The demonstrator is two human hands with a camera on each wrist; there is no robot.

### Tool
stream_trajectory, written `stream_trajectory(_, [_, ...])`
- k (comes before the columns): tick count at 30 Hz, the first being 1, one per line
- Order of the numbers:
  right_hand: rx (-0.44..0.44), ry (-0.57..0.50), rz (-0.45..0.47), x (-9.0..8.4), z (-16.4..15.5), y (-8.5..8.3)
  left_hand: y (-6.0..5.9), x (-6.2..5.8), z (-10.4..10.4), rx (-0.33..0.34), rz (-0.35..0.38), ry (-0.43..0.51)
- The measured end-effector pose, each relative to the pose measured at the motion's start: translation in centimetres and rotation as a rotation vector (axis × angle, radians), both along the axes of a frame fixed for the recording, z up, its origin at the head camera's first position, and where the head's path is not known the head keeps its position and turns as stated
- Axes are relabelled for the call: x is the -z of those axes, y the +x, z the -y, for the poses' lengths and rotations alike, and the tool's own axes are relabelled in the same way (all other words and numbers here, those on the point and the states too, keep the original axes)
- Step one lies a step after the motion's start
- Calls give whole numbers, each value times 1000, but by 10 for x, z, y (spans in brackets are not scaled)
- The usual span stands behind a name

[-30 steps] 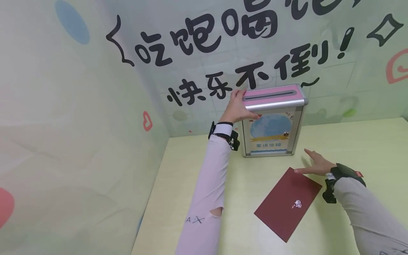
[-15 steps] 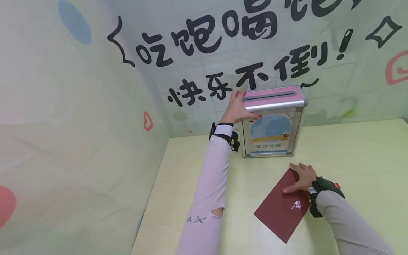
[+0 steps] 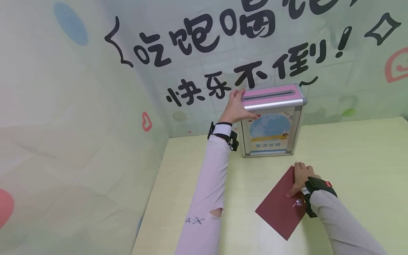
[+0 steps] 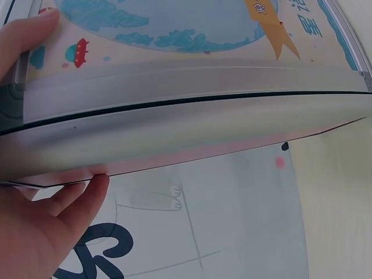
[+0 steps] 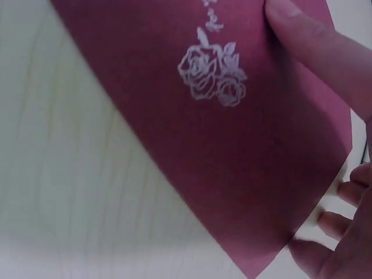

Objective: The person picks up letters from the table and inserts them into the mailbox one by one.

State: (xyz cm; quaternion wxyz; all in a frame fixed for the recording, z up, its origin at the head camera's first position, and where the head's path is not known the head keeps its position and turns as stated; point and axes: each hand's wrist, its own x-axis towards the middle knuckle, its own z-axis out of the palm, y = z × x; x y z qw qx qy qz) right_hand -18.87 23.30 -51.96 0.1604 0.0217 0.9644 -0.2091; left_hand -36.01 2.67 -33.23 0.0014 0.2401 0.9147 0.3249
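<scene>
A letter box (image 3: pixel 274 102) with a pink slotted top and a silver frame stands upright against the back wall. My left hand (image 3: pixel 235 109) holds its upper left corner, thumb on the front panel and fingers on the back side, as the left wrist view shows. In front of the box a dark red envelope (image 3: pixel 276 209) with a silver rose print lies at a slant. My right hand (image 3: pixel 303 178) grips it near its far right edge. The right wrist view has the thumb (image 5: pixel 317 49) on the printed face and the other fingers curled at the edge.
Pale wood-grain table (image 3: pixel 357 152) runs under both things. Behind it rises a wall (image 3: pixel 204 74) with large black lettering, and another wall (image 3: pixel 79 141) closes off the left side.
My right hand has come in from the right, over the envelope, and its fingers have curled at the edge. The envelope has shifted very slightly. My left hand stays on the box.
</scene>
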Motion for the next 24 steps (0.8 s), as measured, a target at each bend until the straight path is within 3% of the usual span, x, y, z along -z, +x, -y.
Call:
stream_trajectory(13, [-7,40,-49,-3,-3,-15,-3,-8,3,-3,-23,-8])
stream_trajectory(24, [80,29,23,-1,-10,-4,4,-1,0,-9,1,7])
